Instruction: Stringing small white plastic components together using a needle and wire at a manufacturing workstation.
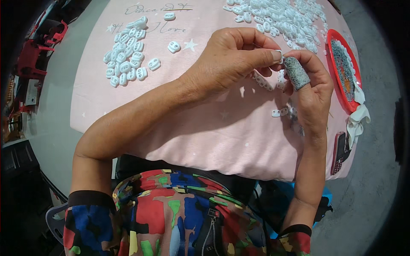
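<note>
Nearest to the wearer, the two bare forearms rise from the lower edge over a pink cloth-covered table (205, 141) and meet above its middle. Up there the left hand (228, 59) reaches across to the right, its thumb and forefinger pinched together on a small white plastic piece (279, 56) that barely shows between the fingertips. The right hand (311, 89) stands just beside it, fingers curled and closed toward the same piece, its thumb wearing a grey knitted finger cot (296, 72) that touches the piece from the right. So the piece sits between the two hands, at the left hand's fingertips and against the right thumb; neither hand is nearer, and its long axis cannot be told because it is mostly hidden. Just below the hands a few loose white oval two-hole toggles (279, 112) lie on the cloth. Farther off to the left a tidy heap of white toggles (126, 53) rests well apart from the hands, and a larger scattered heap of white toggles (277, 15) spreads along the far edge. A round red plastic tray (331, 55) sits at the right rim, with a dark red mobile phone (339, 151) nearer the wearer.
</note>
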Demonstrator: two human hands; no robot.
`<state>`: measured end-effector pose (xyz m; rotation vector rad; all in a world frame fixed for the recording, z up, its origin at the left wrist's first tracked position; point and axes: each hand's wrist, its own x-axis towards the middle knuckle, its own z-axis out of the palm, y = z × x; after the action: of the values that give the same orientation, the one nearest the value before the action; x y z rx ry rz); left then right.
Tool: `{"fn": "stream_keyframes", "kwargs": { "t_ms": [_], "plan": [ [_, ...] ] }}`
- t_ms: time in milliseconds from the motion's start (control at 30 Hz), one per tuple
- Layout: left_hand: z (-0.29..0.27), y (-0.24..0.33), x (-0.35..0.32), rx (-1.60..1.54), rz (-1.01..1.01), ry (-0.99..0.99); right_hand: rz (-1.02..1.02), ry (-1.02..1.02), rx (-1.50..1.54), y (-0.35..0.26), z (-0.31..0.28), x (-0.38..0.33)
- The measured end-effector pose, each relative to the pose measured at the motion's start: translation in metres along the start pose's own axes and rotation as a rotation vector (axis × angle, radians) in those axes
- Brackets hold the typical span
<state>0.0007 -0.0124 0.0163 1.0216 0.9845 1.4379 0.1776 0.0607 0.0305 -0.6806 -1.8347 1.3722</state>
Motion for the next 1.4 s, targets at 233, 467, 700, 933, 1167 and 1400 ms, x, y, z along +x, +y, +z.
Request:
{"fn": "stream_keyframes", "kwargs": {
  "t_ms": [233, 467, 700, 933, 1167, 1400],
  "plan": [
    [0.001, 0.002, 0.000, 0.003, -0.009, 0.002, 0.043, -0.002, 0.014, -0.001, 0.000, 0.000],
    [0.000, 0.000, -0.002, 0.014, 0.037, 0.002, 0.022, -0.018, 0.022, 0.000, -0.003, 0.000],
    [0.001, -0.001, -0.001, 0.034, 0.057, -0.001, -0.016, -0.014, 0.019, 0.001, -0.002, -0.001],
    [0.003, -0.002, -0.001, 0.051, 0.109, 0.022, -0.159, 0.052, -0.089, 0.001, 0.005, -0.004],
    [0.006, -0.006, -0.001, 0.064, 0.160, 0.047, -0.295, 0.078, -0.179, 0.006, 0.007, -0.005],
    [-0.003, -0.005, 0.003, 0.035, 0.048, 0.005, -0.098, 0.048, -0.127, -0.003, 0.006, -0.003]
  ]
}}
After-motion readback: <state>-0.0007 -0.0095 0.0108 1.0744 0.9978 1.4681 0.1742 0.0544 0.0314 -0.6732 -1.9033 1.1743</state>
